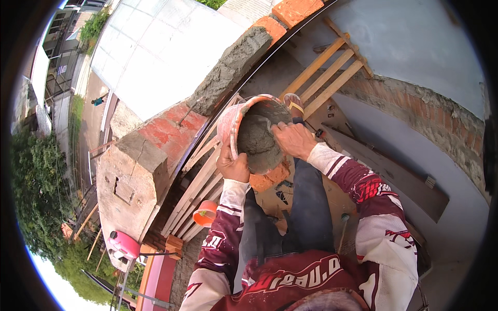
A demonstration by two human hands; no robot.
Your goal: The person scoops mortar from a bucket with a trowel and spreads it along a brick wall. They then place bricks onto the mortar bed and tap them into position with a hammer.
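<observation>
My left hand [233, 165] is closed on the lower left rim of a round, mortar-smeared bucket [228, 127], thumb at the edge. The bucket is tipped so its mouth faces right and toward me. Wet grey mortar [257, 137] coats its inside and lies in it. Over the right side of the mouth, my right hand [294, 139] has its fingers curled together; what they hold is mostly hidden. Just beyond the bucket runs a wall top with a rough bed of grey mortar [228, 67], ending at an orange brick [271, 28].
A wooden ladder-like frame [324, 72] leans at the upper right. Long wooden planks [194, 192] and a small orange bucket [206, 213] lie left of my legs. An orange brick [270, 179] shows below the bucket. Past the wall the ground drops to a street [93, 116].
</observation>
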